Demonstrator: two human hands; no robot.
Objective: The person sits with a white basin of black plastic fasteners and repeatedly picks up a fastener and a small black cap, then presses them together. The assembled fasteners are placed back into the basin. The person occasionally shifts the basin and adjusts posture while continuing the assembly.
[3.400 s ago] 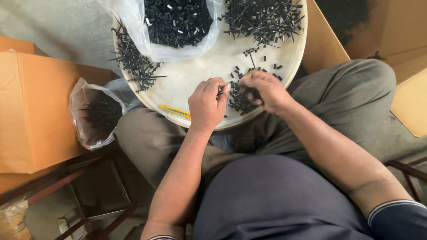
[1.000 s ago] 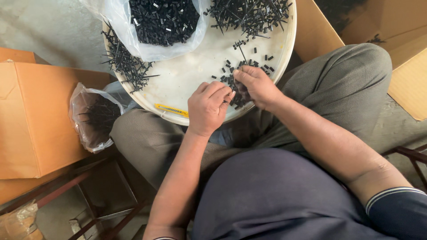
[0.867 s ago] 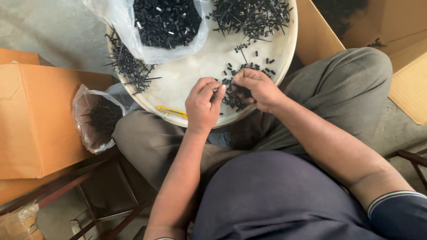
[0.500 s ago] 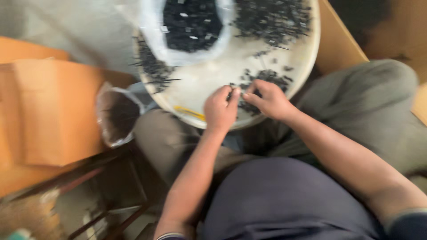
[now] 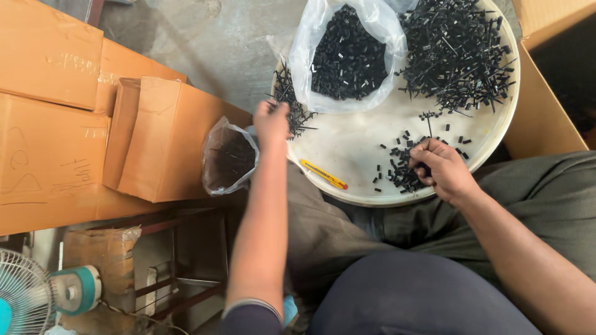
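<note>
A round white tray (image 5: 354, 155) rests on my lap. My left hand (image 5: 271, 121) reaches out to the tray's left rim, its fingers closed at a small heap of thin black pins (image 5: 292, 102). My right hand (image 5: 437, 170) rests on the tray over a scatter of small black sleeves (image 5: 397, 167), fingers curled on them. A clear bag of black sleeves (image 5: 347, 53) lies at the tray's top. A big heap of black pins (image 5: 456, 53) fills the tray's upper right. A yellow utility knife (image 5: 324, 174) lies near the tray's front rim.
A small clear bag with dark parts (image 5: 228, 155) hangs beside the tray's left edge. Cardboard boxes (image 5: 81, 124) stand stacked on the left, another box (image 5: 549, 93) at the right. A fan (image 5: 37, 298) sits at the bottom left on the concrete floor.
My left hand has moved away from my right hand, out to the pin heap at the tray's left rim. My right hand stays on the loose sleeves. The camera has shifted.
</note>
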